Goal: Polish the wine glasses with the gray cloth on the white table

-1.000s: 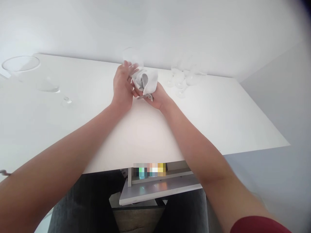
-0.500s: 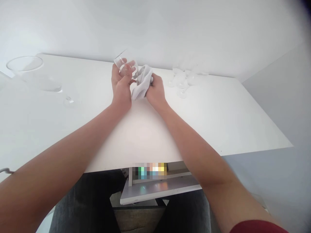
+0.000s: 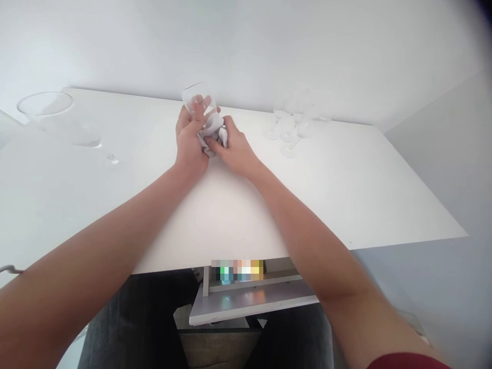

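A clear drinking glass (image 3: 195, 92) is held up in my left hand (image 3: 189, 136), fingers wrapped round its bowl and the rim tilted up and away to the left. My right hand (image 3: 237, 148) grips a crumpled white cloth (image 3: 213, 125) and presses it round the lower end of the glass. The cloth covers that end, so a stem or foot cannot be made out. Both hands are close together above the far middle of the white table (image 3: 215, 220).
Several clear stemmed glasses (image 3: 288, 130) stand grouped at the back right. At the left is a larger stemmed glass (image 3: 57, 120). A wall runs along the table's back edge. Below the front edge, an open drawer (image 3: 253, 302) sits between my legs.
My right hand has moved left and turned, bringing the cloth in against the lower end of the glass. The cloth is more bunched up. The left hand keeps hold of the glass, almost in place.
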The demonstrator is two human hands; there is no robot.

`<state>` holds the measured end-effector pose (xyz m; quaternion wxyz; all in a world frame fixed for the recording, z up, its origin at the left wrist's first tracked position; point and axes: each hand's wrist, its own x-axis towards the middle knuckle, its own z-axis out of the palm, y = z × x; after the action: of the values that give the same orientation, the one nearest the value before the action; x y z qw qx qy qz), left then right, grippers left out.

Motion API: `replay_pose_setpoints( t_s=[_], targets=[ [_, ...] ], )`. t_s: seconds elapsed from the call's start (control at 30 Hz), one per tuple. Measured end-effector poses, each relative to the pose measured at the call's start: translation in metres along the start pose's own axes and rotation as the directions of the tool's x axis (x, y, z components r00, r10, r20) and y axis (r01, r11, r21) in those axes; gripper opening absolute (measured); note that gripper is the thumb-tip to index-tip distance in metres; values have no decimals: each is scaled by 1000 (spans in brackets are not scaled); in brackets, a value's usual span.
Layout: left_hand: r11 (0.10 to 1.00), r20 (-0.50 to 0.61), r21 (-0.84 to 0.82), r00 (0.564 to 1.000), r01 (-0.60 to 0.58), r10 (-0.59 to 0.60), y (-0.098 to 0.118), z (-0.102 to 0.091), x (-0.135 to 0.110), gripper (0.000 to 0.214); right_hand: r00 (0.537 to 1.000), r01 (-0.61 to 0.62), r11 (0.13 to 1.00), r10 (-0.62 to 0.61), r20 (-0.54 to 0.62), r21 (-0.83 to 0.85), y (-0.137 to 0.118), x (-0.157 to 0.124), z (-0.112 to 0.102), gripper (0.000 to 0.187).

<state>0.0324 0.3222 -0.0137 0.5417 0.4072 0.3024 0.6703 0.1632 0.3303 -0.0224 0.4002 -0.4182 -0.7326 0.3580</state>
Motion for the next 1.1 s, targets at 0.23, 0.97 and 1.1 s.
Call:
replay_pose_setpoints(
  t_s=[0.23,0.97,1.1],
  targets=[
    [979,100,-196,994,63,-44,7,3,-5,38,984,-140,874,72,160,465,-2,3,-9,26],
    [974,-78,-225,997,-33,16,0,-4,7,52,997,51,789,-10,-71,612,-15,-1,-3,44],
    [977,-35,-209,998,46,-54,3,-5,4,61,999,-19,870,32,-18,492,-17,-5,-9,50]
  ],
)
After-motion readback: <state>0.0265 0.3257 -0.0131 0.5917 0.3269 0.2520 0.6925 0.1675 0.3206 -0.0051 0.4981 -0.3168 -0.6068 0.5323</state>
